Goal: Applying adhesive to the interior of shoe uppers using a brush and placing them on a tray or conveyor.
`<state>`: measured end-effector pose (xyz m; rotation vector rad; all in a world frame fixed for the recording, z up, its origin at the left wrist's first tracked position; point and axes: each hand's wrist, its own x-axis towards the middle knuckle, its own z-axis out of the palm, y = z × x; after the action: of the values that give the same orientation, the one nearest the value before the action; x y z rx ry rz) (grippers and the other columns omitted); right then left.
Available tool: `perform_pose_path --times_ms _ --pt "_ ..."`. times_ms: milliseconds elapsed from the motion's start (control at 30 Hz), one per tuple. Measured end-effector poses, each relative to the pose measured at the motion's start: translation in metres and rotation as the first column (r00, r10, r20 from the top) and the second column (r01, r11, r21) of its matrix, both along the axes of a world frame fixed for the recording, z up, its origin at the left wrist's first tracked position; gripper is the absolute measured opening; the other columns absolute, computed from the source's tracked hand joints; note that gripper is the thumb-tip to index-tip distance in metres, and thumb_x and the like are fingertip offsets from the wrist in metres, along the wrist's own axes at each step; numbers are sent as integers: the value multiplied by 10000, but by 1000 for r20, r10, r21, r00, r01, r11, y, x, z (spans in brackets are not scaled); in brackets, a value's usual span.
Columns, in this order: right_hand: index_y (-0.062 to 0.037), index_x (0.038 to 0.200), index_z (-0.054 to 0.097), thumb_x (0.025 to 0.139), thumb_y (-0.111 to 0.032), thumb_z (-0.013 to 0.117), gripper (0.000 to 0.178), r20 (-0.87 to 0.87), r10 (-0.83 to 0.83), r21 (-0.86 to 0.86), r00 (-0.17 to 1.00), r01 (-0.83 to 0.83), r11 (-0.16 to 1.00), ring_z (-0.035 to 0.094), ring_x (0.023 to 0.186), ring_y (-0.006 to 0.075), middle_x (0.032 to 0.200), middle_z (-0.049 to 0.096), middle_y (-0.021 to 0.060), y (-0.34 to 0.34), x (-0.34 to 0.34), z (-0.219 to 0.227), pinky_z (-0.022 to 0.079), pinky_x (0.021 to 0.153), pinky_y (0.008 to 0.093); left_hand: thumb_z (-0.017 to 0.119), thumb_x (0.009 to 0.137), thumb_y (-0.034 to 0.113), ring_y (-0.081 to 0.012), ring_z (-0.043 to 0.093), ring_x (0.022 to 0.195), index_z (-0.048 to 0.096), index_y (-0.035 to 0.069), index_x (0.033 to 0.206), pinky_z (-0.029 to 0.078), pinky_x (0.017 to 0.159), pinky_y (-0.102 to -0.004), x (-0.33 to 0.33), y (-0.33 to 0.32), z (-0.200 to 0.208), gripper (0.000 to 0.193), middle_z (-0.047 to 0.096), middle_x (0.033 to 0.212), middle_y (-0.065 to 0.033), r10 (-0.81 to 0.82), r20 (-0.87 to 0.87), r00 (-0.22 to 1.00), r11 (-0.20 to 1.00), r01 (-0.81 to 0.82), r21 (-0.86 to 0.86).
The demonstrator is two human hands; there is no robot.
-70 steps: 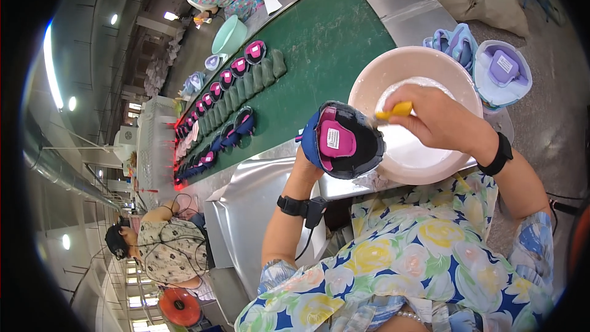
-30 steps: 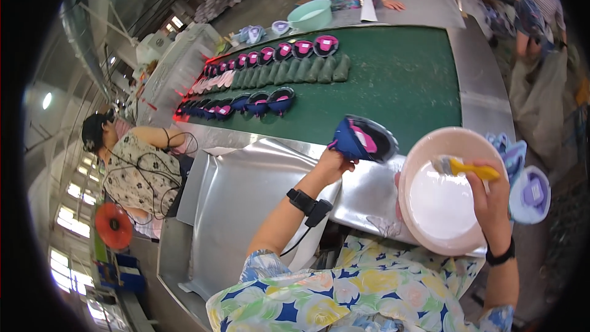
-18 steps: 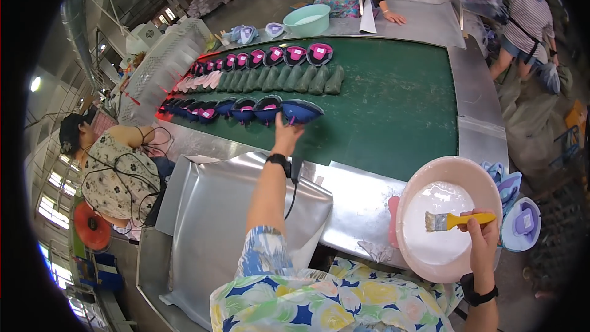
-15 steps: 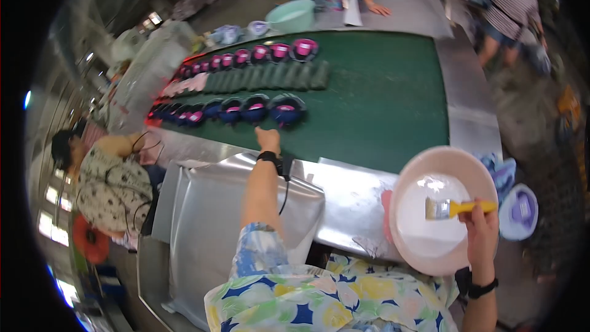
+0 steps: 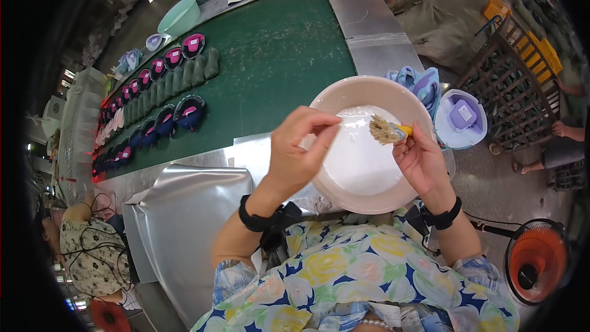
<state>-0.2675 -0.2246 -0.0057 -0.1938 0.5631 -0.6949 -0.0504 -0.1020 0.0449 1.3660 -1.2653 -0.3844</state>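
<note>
My right hand (image 5: 423, 158) grips a paintbrush (image 5: 386, 130) by its yellow handle, over a pale pink basin (image 5: 319, 95) of white liquid (image 5: 359, 169). Its tan bristles are splayed and point left toward my other hand. Above the basin's left side is my left hand (image 5: 298, 147), thumb and forefinger tips drawn together in a pinch. Anything between those tips is too small to make out. The brush head and the left fingertips are apart. Beside the basin's right rim lie blue fabric pieces (image 5: 418, 86) and a light blue and purple shoe upper (image 5: 465, 117).
Rows of dark shoe parts with pink insides (image 5: 189, 112) and dark green soles (image 5: 196, 71) lie on the green belt (image 5: 276, 55). A metal sheet (image 5: 196, 209) covers the near left. A fan (image 5: 534, 258) stands right; co-workers are at the far side and left.
My left hand has come back from the row on the belt to above the basin. The brush has turned, its bristles more toward the view. The view has swung right.
</note>
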Motion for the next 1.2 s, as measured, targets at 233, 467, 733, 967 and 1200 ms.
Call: perform_pose_path --times_ms 233,467,733,967,1200 --pt "-9 1144 536 1003 -207 542 243 7 -130 -235 991 128 963 596 837 152 959 606 78 5 -23 -3 517 795 281 704 783 -45 -163 632 747 699 28 921 501 670 -253 -56 -6 21 156 657 858 -78 4 230 973 997 15 -78" --pt "-22 1222 453 1017 -215 509 287 2 -397 -716 918 279 640 606 911 178 1099 619 147 14 -34 -2 501 862 310 701 789 -42 -138 630 703 700 1 906 503 649 -241 -84 -12 3 124 657 846 -84 105 176 979 994 -99 -37" --pt "-23 1191 436 1007 -202 528 273 56 -447 -802 893 307 513 613 932 188 1121 612 162 12 -36 -10 511 851 311 689 827 5 -116 605 694 699 -1 917 480 650 -238 -93 -17 -8 91 654 845 -65 163 150 975 980 -178 94" --pt "-18 1185 426 1010 -201 519 270 -3 -488 -864 873 243 440 616 924 185 1116 608 161 11 -39 -13 511 851 306 692 830 28 -112 607 703 701 -2 919 491 652 -235 -93 -21 -16 94 658 843 -65 132 38 991 982 -135 132" --pt "-15 1180 420 1009 -184 518 260 -31 -482 -867 876 216 449 615 930 182 1132 601 163 11 -40 -16 510 859 305 705 813 20 -97 592 699 693 5 907 479 659 -236 -91 -23 -20 96 650 831 -46 95 57 994 983 -103 149"
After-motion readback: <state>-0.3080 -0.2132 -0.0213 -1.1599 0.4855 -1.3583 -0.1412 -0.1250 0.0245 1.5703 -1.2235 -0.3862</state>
